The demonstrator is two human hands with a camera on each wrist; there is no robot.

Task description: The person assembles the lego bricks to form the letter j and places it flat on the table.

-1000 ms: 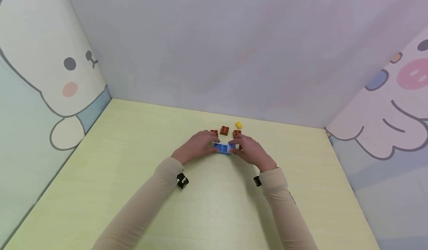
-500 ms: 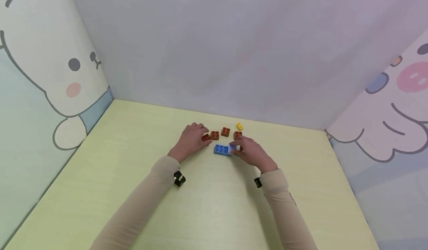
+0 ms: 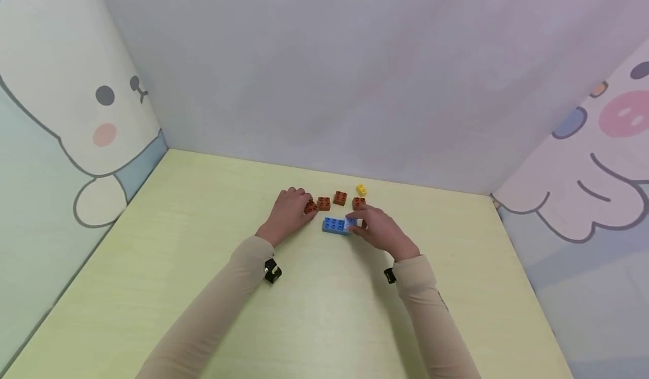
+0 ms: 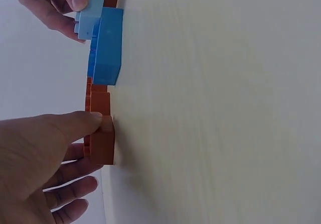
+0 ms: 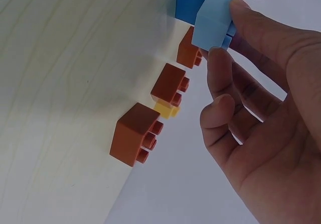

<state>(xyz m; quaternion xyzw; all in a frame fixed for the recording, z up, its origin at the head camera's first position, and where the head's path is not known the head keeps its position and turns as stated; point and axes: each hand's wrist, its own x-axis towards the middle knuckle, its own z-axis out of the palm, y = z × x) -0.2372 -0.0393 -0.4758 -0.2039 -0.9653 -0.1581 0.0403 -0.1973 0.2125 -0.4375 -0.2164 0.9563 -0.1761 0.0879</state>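
Note:
A long blue brick [image 3: 333, 226] lies on the table, studs up. A light blue brick [image 5: 214, 19] sits at its right end, on the studded side, and my right hand [image 3: 377, 231] pinches it between thumb and fingers. To the left, my left hand [image 3: 287, 212] holds the leftmost reddish-brown brick [image 4: 104, 143], thumb on the near side and fingers behind. That brick appears still down on the table. Right beside it is a second reddish-brown brick [image 3: 324, 203]; whether the two touch is unclear.
Behind the blue brick stand a reddish-brown brick [image 3: 340, 198] and another reddish-brown brick [image 3: 359, 202] near my right fingers. A small yellow brick [image 3: 361, 190] lies farther back. The pale table [image 3: 314, 311] ends at a grey back wall [image 3: 324, 86].
My left hand has left the blue brick, moved left and taken hold of the leftmost reddish-brown brick. My right hand stays at the light blue brick.

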